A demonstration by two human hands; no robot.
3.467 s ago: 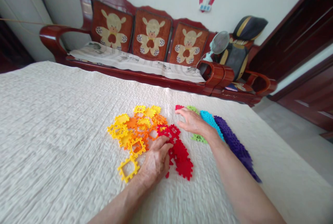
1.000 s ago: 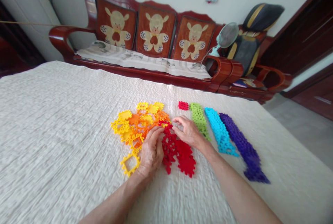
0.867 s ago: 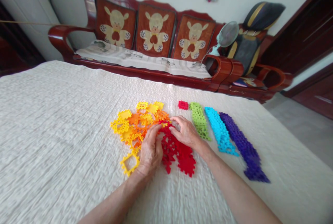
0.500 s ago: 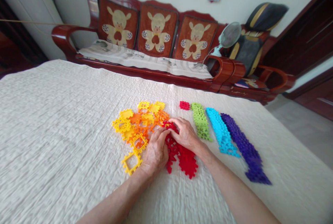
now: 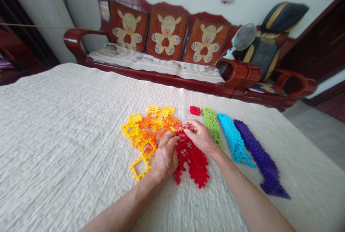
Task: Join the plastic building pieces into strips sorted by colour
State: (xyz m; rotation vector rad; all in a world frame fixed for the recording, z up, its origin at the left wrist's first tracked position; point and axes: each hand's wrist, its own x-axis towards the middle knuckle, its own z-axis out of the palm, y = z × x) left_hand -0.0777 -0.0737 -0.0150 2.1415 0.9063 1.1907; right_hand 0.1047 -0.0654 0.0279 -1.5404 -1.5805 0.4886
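Above the top end of a pile of red interlocking plastic pieces (image 5: 199, 174), my right hand (image 5: 201, 136) pinches a small red piece (image 5: 181, 130) between thumb and fingers. My left hand (image 5: 165, 156) is closed, its fingertips at the near side of that same piece and hiding part of it. Left of my hands lies a loose heap of yellow pieces (image 5: 135, 118) and orange pieces (image 5: 145, 122), some of them open square frames. Farther off, a single red piece (image 5: 195, 110) lies beside the top of a light green strip (image 5: 211, 124).
A blue strip (image 5: 232, 138) and a purple strip (image 5: 256, 153) of joined pieces lie to the right. Everything rests on a white quilted cover (image 5: 67, 135). Behind it stand a wooden sofa (image 5: 151, 75) with bear cushions, a small fan (image 5: 244, 37) and a massage seat cushion (image 5: 265, 54).
My right hand's fingers have lifted slightly and drawn apart from the left, and more of the red pile shows between them. The whole view has shifted a little.
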